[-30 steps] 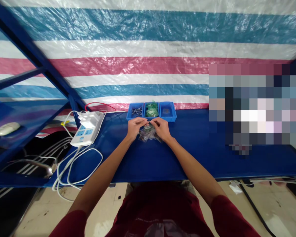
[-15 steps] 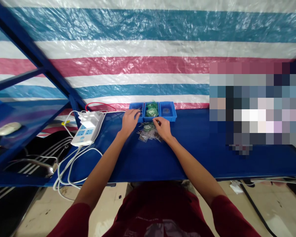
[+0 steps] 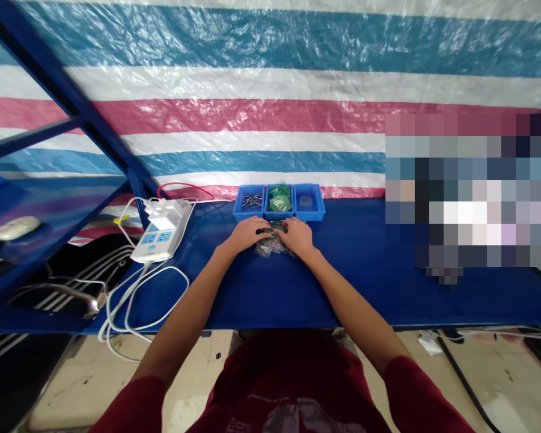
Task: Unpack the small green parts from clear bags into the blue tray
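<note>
The clear packets [image 3: 273, 246] lie just in front of the middle bin [image 3: 279, 214], seemingly so that left hand [image 3: 249, 233] and right hand [image 3: 299, 236] can meet there, fingers curled narrow — I cannot tell whether either pinches anything. Left bin [image 3: 247, 216] and right bin [image 3: 309, 216] flank the middle bin — likely for short reaches.

Clear bags [image 3: 271, 248]: thin plastic film, glossy, crinkled. 3 blue trays [image 3: 310, 216]: smooth moulded plastic, slight sheen. Thin rods [image 3: 252, 200]: silvery metal, shiny. Green packet [image 3: 279, 199]: translucent plastic film, wrinkled. Tabletop [image 3: 360, 276]: smooth, low sheen, material unclear to me. Striped sheet [image 3: 252, 114]: woven-looking plastic, rumpled, strongly glossy. Power strip [image 3: 157, 248]: smooth hard plastic. My shirt [image 3: 293, 379]: matt cloth.
</note>
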The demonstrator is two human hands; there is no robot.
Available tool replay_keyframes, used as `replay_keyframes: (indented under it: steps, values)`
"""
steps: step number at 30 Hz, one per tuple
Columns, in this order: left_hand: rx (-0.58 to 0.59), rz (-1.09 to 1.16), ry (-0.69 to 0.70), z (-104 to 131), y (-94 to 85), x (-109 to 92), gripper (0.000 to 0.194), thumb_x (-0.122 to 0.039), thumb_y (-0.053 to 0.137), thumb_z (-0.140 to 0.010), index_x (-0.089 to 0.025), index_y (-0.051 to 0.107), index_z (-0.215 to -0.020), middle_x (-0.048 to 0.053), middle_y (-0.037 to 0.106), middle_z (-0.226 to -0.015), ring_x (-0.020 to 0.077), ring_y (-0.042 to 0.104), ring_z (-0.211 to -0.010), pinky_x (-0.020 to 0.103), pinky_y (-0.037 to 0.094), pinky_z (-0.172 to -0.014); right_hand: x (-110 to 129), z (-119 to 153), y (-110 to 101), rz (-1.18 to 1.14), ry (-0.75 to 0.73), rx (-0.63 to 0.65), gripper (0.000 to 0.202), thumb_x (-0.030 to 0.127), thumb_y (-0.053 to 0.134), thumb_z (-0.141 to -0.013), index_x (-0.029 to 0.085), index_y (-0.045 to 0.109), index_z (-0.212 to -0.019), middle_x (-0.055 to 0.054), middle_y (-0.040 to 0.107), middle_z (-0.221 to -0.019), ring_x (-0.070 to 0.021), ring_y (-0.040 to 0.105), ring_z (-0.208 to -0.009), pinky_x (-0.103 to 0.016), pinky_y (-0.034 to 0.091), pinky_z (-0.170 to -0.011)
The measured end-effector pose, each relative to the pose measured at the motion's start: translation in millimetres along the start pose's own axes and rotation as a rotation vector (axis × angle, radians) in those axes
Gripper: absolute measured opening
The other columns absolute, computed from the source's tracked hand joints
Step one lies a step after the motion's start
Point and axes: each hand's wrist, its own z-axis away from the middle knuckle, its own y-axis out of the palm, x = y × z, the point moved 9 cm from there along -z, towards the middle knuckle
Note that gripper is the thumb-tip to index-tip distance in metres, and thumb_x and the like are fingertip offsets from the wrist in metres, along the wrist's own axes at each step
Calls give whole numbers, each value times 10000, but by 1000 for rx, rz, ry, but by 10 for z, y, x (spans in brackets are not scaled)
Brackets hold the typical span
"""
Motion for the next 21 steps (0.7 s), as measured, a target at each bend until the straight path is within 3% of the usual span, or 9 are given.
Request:
replay_keyframes:
  steps: [5, 9, 14, 17, 21]
  values:
    - [-8, -28, -3, 6, 13, -18, 197, -410, 682, -796, -230, 747, -846, 71, 732, -956, 244, 642, -963, 365, 467, -933, -21, 3, -5, -78, 51, -1, 65, 225, 651, -819, 210, 623, -762, -57, 669, -865, -201, 614, -804, -298, 422, -682]
    - [-219, 2, -59, 43, -200, -60, 259, -408, 642, -834, -218, 727, -988, 86, 712, -1038, 245, 625, -1007, 383, 450, -958, -3, 8, -59, -194, 32, -43, 76, 209, 629, -810, 218, 608, -737, -22, 670, -791, -187, 606, -752, -285, 408, -655]
    - [-403, 235, -248, 84, -328, 27, 442, -424, 668, -801, -186, 654, -1173, 87, 707, -1031, 191, 645, -830, 302, 503, -758, 12, 17, -202, -445, -56, -171, 79, 233, 590, -827, 216, 588, -750, 3, 653, -749, -157, 574, -654, -281, 424, -671]
    - [-397, 466, -314, 59, -222, 99, 461, -450, 715, -741, -171, 676, -1106, 56, 715, -869, 183, 650, -769, 276, 507, -699, -23, 24, -255, -634, -70, -236, 112, 295, 569, -841, 215, 578, -763, 1, 643, -750, -144, 561, -627, -274, 449, -666]
    - [-422, 613, -362, 51, -128, 169, 386, -479, 751, -681, -151, 704, -878, 37, 694, -740, 165, 624, -658, 269, 503, -616, -36, 23, -231, -754, -69, -216, 135, 345, 572, -823, 217, 584, -784, 3, 635, -735, -144, 562, -624, -272, 469, -653]
